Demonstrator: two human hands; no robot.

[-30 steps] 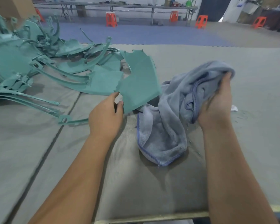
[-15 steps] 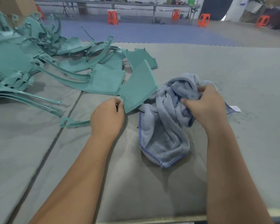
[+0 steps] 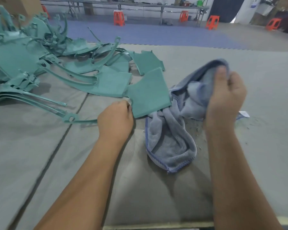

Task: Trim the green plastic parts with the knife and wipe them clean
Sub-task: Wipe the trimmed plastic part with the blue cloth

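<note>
A flat green plastic part [image 3: 148, 92] lies tilted at the middle of the grey table, its lower edge resting on a grey-blue cloth [image 3: 171, 140]. My left hand [image 3: 115, 120] pinches the part's lower left corner. My right hand [image 3: 224, 98] grips a bunched upper fold of the cloth and holds it raised off the table, while the cloth's lower end lies on the mat. No knife shows in view.
A heap of green plastic parts [image 3: 32, 63] with long curved arms fills the table's left and back. A thin green strip with an eyelet [image 3: 71, 118] lies left of my left hand. Fine shavings [image 3: 249, 123] are scattered at the right. The table's front edge [image 3: 156, 224] runs along the bottom.
My right hand dropped with the cloth bunched, then lifted it again to the right. My left hand kept its pinch on the green part.
</note>
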